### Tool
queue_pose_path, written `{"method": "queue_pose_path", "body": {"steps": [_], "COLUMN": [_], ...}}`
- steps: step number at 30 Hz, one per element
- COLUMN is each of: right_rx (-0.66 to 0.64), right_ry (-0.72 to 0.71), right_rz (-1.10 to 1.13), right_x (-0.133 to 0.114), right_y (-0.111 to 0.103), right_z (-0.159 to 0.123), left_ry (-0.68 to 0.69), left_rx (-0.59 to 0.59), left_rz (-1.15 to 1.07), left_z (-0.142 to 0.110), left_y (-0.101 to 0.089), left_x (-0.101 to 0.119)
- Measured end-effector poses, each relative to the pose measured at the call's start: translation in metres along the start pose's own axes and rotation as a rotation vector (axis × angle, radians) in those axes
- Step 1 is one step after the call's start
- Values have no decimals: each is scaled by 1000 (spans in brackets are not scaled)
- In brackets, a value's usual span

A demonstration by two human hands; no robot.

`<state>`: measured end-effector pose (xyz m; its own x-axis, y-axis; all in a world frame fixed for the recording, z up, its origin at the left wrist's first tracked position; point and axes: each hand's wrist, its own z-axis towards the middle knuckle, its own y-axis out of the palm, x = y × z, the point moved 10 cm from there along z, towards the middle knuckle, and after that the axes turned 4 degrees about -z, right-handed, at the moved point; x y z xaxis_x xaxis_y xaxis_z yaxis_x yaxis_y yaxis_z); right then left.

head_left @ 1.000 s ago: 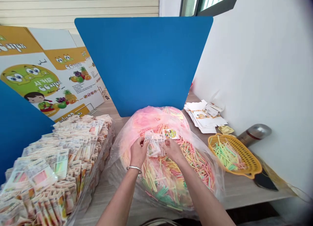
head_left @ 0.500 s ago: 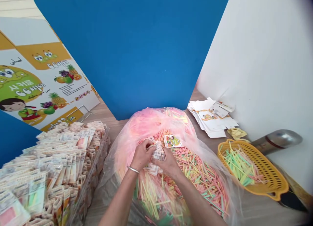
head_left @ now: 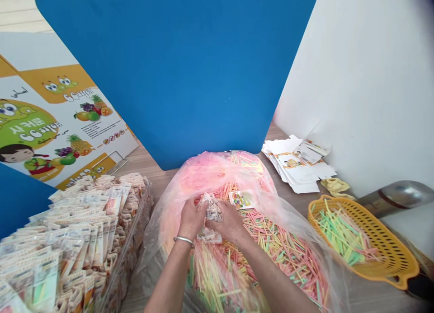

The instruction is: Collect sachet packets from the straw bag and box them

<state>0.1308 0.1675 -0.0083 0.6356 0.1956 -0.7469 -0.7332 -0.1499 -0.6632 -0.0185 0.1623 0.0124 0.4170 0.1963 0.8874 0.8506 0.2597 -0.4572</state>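
Both hands are together over a large clear plastic bag (head_left: 298, 209) heaped with thin pink, yellow and green sticks (head_left: 271, 236). Between them is a small printed packet (head_left: 213, 211), crumpled and partly covered by fingers. My left hand (head_left: 191, 219), with a metal bangle at the wrist, pinches the packet's left side. My right hand (head_left: 230, 221) grips it from the right, thumb across its front. Another printed packet (head_left: 209, 235) lies just below on the sticks. A colourful packet with a cartoon picture (head_left: 240, 199) rests on the heap beyond my right hand.
At left, a clear container (head_left: 127, 245) is crammed with filled packets (head_left: 77, 231). Behind it stands a printed carton (head_left: 68, 123). A blue panel (head_left: 183, 73) rises at the back. To the right are flat white boxes (head_left: 298, 164), a yellow cloth (head_left: 335, 186), a yellow basket (head_left: 389, 240) of sticks and a metal flask (head_left: 396, 198).
Both hands have shifted slightly left, and the left hand's fingers have turned inward around the packet. The view has moved a little, so the basket and flask appear further right.
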Motion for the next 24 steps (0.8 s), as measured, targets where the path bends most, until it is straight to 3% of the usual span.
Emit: {"method": "queue_pose_path", "body": {"steps": [4,7,12,16,20,24], "right_rx": [28,42,50,-64,-57,-13], "right_ry": [-37,-68,54,60,7,5], "right_rz": [61,189,354,473,475,444], "right_x": [0,2,20,13,2,2], "right_y": [1,4,9,12,1,-7], "right_z": [-3,-5,-1,0,-10,-23], "left_ry": [58,96,136,86,37,58], "left_rx": [-144,-173,-300,-426,-355,-73], "left_rz": [149,127,-115,-320,-565,-922], "left_z": [8,8,3,-8,-21,-43], "left_y": [18,20,25,32,21,-12], "left_x": [13,13,13,20,20,8]}}
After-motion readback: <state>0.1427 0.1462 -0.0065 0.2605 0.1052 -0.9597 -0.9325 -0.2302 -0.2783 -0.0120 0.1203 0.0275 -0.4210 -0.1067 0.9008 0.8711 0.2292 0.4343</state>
